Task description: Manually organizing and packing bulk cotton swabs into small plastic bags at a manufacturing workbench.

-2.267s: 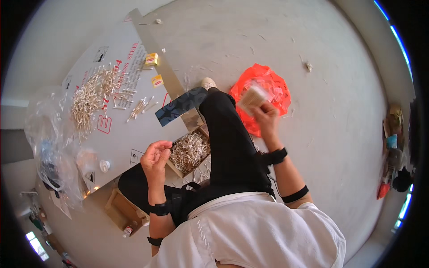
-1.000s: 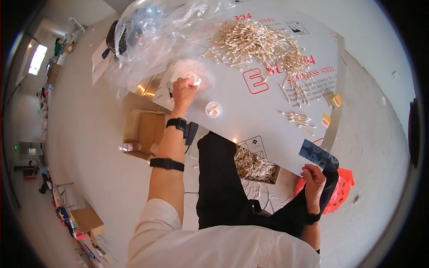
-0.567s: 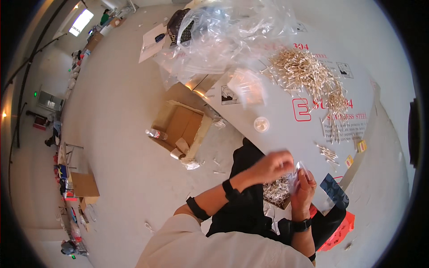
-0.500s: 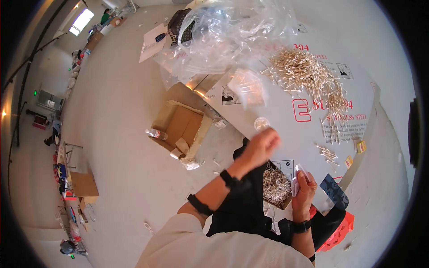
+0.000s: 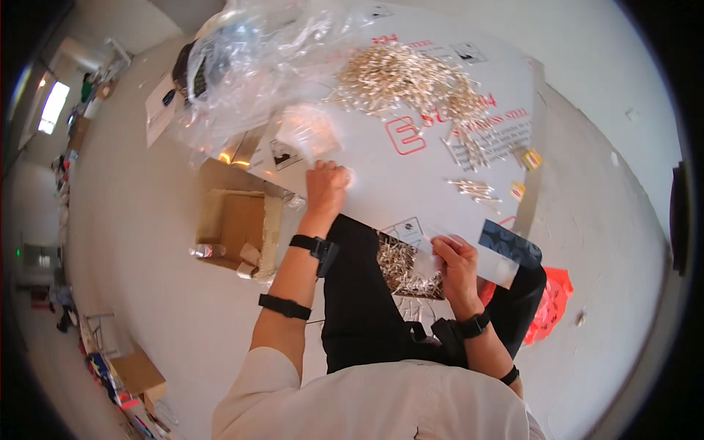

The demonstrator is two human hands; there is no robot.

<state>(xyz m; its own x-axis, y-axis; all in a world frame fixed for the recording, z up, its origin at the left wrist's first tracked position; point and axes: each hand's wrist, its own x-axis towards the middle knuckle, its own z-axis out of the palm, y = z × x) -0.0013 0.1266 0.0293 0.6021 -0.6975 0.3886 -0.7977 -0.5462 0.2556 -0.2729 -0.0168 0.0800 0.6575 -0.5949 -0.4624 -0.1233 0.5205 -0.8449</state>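
Observation:
My left hand (image 5: 327, 189) rests at the table's near left edge with its fingers curled. It lies against a small round whitish disc (image 5: 347, 177), just short of a stack of clear plastic bags (image 5: 308, 130). Whatever may be under those fingertips is hidden. My right hand (image 5: 456, 265) pinches a small clear plastic bag (image 5: 426, 262), hard to make out against what is behind. Below that bag, an open box of cotton swabs (image 5: 396, 262) sits by my lap. A large heap of cotton swabs (image 5: 403, 77) covers the far part of the table, with a small separate bunch (image 5: 475, 190) nearer.
Crumpled clear plastic sheeting (image 5: 249, 66) lies at the far left of the table (image 5: 381, 191). A cardboard box (image 5: 238, 227) with a bottle (image 5: 207, 251) stands left of my leg. Small yellow boxes (image 5: 529, 158), a dark patterned card (image 5: 510, 242) and a red bag (image 5: 550, 304) are at right.
My view has swung right. My left hand has come down beside the round disc, near the stacked bags. The bag in my right hand now hangs over the swab box.

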